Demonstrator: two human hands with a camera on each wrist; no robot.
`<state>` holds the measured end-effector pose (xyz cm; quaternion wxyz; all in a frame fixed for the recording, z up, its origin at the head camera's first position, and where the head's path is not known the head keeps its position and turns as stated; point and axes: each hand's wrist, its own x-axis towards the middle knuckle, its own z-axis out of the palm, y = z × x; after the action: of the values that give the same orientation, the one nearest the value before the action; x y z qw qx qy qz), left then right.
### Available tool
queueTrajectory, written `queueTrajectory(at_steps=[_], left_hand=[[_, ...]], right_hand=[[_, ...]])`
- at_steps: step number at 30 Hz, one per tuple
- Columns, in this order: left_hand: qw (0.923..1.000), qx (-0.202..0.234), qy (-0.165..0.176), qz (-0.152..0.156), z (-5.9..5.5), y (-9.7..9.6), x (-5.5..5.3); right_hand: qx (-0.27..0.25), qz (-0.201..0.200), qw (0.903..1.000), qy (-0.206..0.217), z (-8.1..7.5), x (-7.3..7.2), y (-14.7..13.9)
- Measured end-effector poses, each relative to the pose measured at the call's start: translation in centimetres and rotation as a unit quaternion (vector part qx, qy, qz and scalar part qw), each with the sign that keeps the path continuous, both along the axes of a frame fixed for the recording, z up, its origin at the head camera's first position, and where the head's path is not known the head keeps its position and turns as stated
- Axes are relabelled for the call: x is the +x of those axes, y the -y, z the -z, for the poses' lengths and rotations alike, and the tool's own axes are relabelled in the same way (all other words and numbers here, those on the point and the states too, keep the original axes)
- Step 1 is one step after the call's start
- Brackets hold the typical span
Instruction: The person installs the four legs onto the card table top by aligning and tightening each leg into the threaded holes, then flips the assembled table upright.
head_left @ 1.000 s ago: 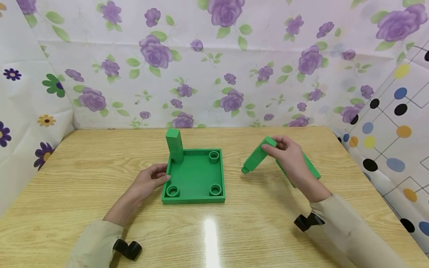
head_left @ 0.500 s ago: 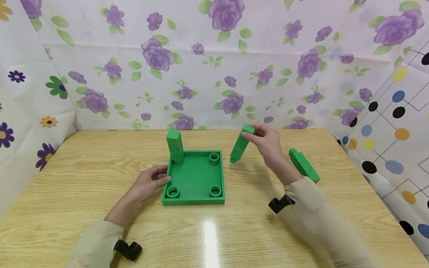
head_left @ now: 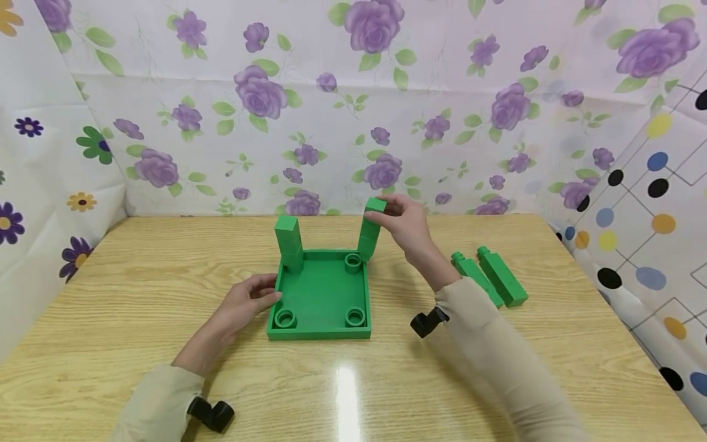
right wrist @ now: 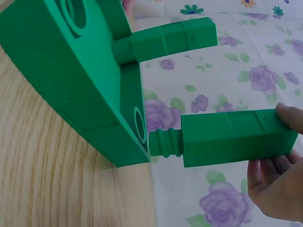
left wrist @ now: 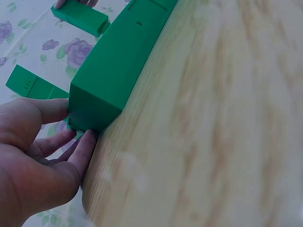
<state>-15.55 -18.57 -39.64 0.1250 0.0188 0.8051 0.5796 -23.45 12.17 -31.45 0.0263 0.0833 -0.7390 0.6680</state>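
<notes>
A shallow square green tray point(head_left: 323, 288) with raised round sockets lies flat on the table. My left hand point(head_left: 247, 299) holds its left wall, the thumb point(left wrist: 53, 109) at the edge and the other fingers low on the outside. In its back left corner a square green post point(head_left: 288, 236) stands upright. My right hand point(head_left: 411, 230) pinches the top of a second green post point(right wrist: 227, 137), which tilts slightly. The ribbed lower end of that post is close to the back right socket point(head_left: 353, 270), at the tray's edge.
Two more green posts point(head_left: 502, 276) lie side by side on the wooden table point(head_left: 166, 276), right of the tray, near my right sleeve point(head_left: 486, 344). Flowered cloth point(head_left: 386, 123) hangs behind the table, with patterned cloth on both sides.
My right hand has carried its post leftward from the table's right side to the tray's back right corner, turning it more upright. My left hand has stayed at the tray.
</notes>
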Motion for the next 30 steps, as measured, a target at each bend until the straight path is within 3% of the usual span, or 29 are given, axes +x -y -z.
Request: queueTrajectory(at_steps=[15,23,30], left_hand=[[1.0,0.005,0.002,0.003,0.0,0.1,0.1],[1.0,0.001,-0.002,0.002,0.2,0.2,0.0],[1.0,0.0,0.002,0.002,0.4,0.2,-0.2]], right_hand=[[0.081,-0.074,0.9937,-0.022,0.8,-0.4,2.0],[0.096,-0.071,0.9921,-0.038,1.1,-0.3,2.1],[0.148,-0.088,0.9837,-0.053,1.1,-0.7,1.5]])
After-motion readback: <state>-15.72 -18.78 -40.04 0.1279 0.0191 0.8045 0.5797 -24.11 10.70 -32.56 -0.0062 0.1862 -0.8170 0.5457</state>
